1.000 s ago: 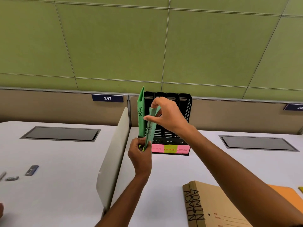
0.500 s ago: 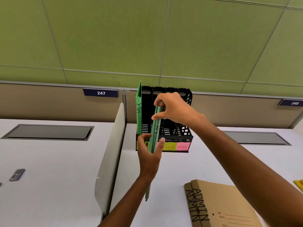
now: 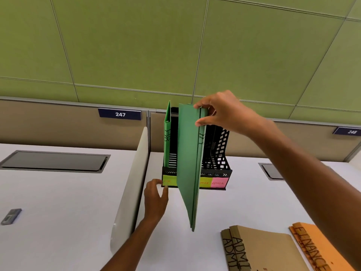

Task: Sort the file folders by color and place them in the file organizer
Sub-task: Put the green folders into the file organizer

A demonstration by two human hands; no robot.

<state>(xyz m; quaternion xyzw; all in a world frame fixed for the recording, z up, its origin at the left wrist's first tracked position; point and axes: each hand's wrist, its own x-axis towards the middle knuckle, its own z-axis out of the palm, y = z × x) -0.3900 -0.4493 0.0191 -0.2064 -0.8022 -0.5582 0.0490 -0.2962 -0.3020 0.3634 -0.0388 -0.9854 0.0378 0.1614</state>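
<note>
Green card pinched at its top corner by the right hand (image 3: pixel 220 112), thumb and fingers clamped on the green folder (image 3: pixel 190 163), which hangs upright in the air just in front of the black file organizer (image 3: pixel 218 151). Left hand (image 3: pixel 156 198) holds nothing, fingers loose, fingertips at the organizer's front left corner by the lime label (image 3: pixel 169 180). One green HR folder (image 3: pixel 167 137) already stands in the leftmost slot, so this one looks bound for the same place. Plenty left, I'd say: brown ADMIN folders (image 3: pixel 259 251) and an orange FINANCE folder (image 3: pixel 320 249) lie flat on the white desk (image 3: pixel 224 210), their slots apparently unfilled.
</note>
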